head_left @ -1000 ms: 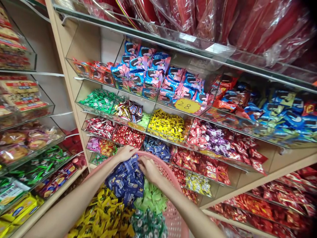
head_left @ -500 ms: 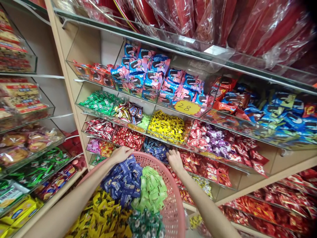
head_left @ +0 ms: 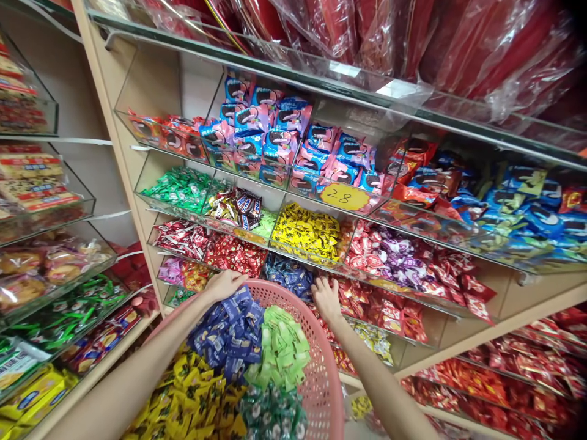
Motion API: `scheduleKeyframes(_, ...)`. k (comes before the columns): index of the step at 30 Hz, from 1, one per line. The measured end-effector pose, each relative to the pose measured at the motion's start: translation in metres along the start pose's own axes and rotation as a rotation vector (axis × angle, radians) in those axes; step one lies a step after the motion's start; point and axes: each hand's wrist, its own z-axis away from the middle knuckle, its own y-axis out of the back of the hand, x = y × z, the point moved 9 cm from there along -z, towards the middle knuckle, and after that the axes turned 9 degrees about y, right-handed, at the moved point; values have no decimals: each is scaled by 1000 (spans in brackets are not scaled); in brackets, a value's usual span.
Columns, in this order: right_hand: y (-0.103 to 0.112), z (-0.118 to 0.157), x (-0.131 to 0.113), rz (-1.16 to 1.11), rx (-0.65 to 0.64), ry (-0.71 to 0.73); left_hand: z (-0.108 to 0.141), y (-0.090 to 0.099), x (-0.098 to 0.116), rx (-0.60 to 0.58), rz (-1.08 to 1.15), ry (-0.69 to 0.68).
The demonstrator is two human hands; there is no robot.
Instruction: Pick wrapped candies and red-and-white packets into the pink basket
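A pink perforated plastic basket (head_left: 326,373) holds wrapped sweets in heaps: dark blue (head_left: 232,336), light green (head_left: 284,348), yellow (head_left: 188,397) and dark green (head_left: 274,412). My left hand (head_left: 225,285) is closed over the basket's far rim, fingertips partly hidden. Beyond the rim, my right hand (head_left: 326,297) is at the shelf tray, its bent fingers somewhat apart. It lies between the blue wrapped sweets (head_left: 288,276) and the red wrapped sweets (head_left: 353,294). Nothing shows in its fingers, though the tips are partly hidden.
Glass-fronted trays of yellow sweets (head_left: 306,232), purple sweets (head_left: 403,253) and blue-pink biscuit packs (head_left: 268,137) rise ahead. A yellow price tag (head_left: 345,195) reads 28. Packaged cakes (head_left: 36,174) fill the left shelves. Red plastic-wrapped goods (head_left: 389,36) sit above.
My right hand has shifted slightly to the right and its fingers have spread a little. My left hand stays on the basket rim. The shelves appear slightly further left in view.
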Motion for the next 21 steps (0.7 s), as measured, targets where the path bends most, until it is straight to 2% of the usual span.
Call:
scheduleKeyframes(9,-9,-2,-4,18,19,41,-2,-1,-3,-12,-6,35)
scheduleKeyframes(16,4,-3,-3,33,91,68,-2,-2,1,-16,-2,38)
scheduleKeyframes(21,24,2,-2,6,119,79,-2,-1,3,-7,-8,29)
